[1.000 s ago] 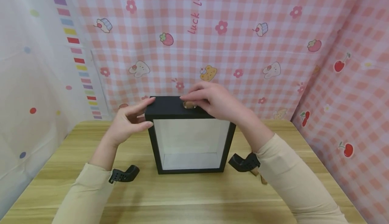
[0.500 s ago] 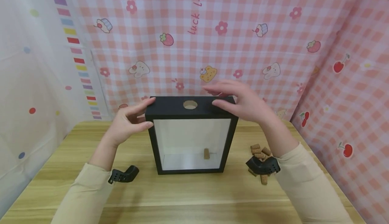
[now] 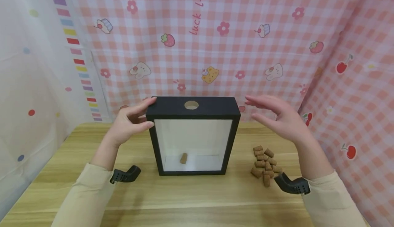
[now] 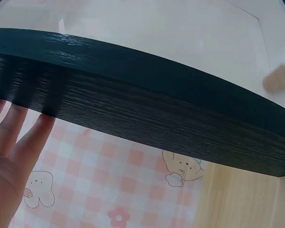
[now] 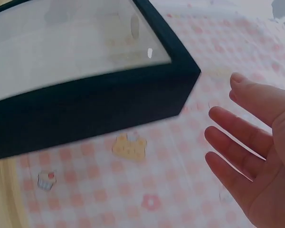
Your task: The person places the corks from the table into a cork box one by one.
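Note:
A black shadow box frame [image 3: 194, 108] with a clear front and a round hole in its top stands upright on the table. My left hand [image 3: 129, 119] holds its upper left corner, thumb at the front edge and index finger at the top rear; in the left wrist view the other fingertips [image 4: 46, 121] touch the dark side. Inside the box one cork [image 3: 183, 158] shows near the floor, tilted; the left wrist view has this cork [image 4: 279, 79] blurred. My right hand [image 3: 277, 119] hangs apart from the box, right of it, fingers spread with nothing between them.
A loose pile of corks [image 3: 265, 163] lies on the wooden table [image 3: 197, 199] right of the box, close to the right wrist's black camera mount [image 3: 292, 184]. A pink checked cloth [image 3: 240, 42] hangs behind.
The cork at the hole has dropped into the box and moved left along its bottom. My right hand has let go and drawn away to the right. The left hand stays put.

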The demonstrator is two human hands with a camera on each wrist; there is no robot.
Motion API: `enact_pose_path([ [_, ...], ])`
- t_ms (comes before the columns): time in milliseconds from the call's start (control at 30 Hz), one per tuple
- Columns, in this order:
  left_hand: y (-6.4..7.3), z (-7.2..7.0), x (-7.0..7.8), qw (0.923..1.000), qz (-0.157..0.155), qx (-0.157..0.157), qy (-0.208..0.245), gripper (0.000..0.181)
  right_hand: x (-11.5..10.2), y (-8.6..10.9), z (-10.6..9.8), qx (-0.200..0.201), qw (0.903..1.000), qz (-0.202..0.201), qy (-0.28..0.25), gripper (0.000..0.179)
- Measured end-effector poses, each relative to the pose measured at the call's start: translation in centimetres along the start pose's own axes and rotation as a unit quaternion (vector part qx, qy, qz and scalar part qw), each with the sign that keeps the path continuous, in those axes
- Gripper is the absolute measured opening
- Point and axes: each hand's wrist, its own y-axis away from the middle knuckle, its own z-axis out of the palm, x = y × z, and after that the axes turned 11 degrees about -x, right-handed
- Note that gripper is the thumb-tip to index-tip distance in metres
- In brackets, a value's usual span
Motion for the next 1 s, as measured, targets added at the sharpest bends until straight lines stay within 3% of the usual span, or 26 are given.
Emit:
enact_pose_path([
  [233,0.1,-0.2,-0.2,0.9999,0.01,-0.003,0.009,0.065,2.3,4.4,0.1,0.028,0.9974,0.057,-0.033,0.054],
  [500,0.0,-0.2,-0.2,0.9999,-0.002,-0.002,0.01,0.065,5.9,9.3,1.6,0.016,0.9855,0.152,-0.073,0.051],
  [800,-0.1,-0.3,-0.1,0.9999,-0.013,-0.003,0.001,0.065,9.6,13.5,4.1,-0.034,0.977,0.175,-0.118,0.049],
  [1000,0.0,-0.3,-0.1,0.9999,-0.012,-0.003,-0.005,0.066,11.0,15.7,5.2,-0.041,0.9725,0.178,-0.145,0.048],
])
